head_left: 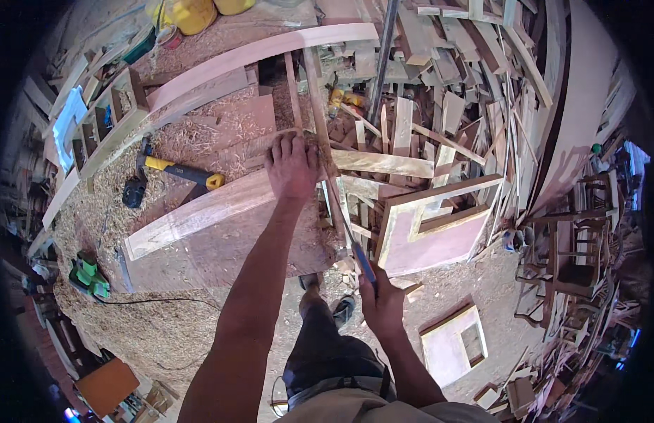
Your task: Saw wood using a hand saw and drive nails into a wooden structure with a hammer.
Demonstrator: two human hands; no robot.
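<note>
On the wooden workbench (221, 264), my left hand (293, 167) presses down on the right end of a pale, curved board (200, 218). Its fingers are apart and point away from me. Low at the bench's right edge, my right hand (382, 303) is wrapped round the handle of a blue-handled hand saw (363, 262). The saw's thin blade shows nearly edge-on and points up toward the board's end; I cannot tell whether it touches the wood. Behind the board lies a yellow-and-black hammer (184, 171) among shavings.
A long curved strip (256, 49) arches over the bench's far side. A black cup-like object (133, 192) and green power tool (89, 275) are at left. Offcuts (411, 141) pile up right, near a framed panel (432, 240). Another panel (447, 350) lies on the floor.
</note>
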